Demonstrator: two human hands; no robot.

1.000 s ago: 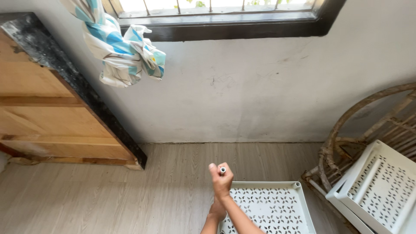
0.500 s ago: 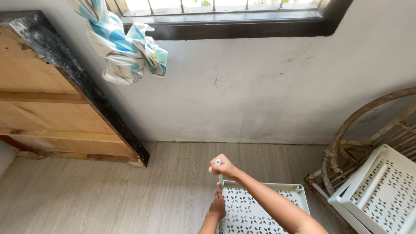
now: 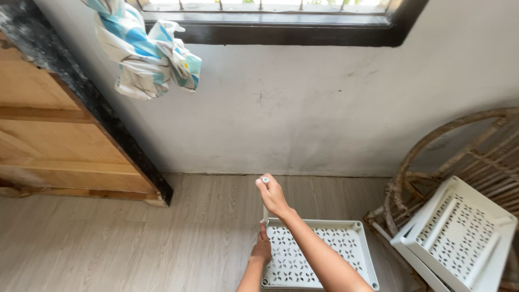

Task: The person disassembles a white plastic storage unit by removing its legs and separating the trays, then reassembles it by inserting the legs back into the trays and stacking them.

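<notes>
Assembly of a plastic rack, post-fitting step. The right hand (image 3: 273,196) is pinched on the top of a thin white post (image 3: 265,201) standing at the tray's (image 3: 362,254) 11 o'clock corner; the left hand (image 3: 262,250) is clamped at its foot. A second tray (image 3: 459,238) leans at 3 o'clock. Next move, judged: pressing the post straight down into its socket.
</notes>
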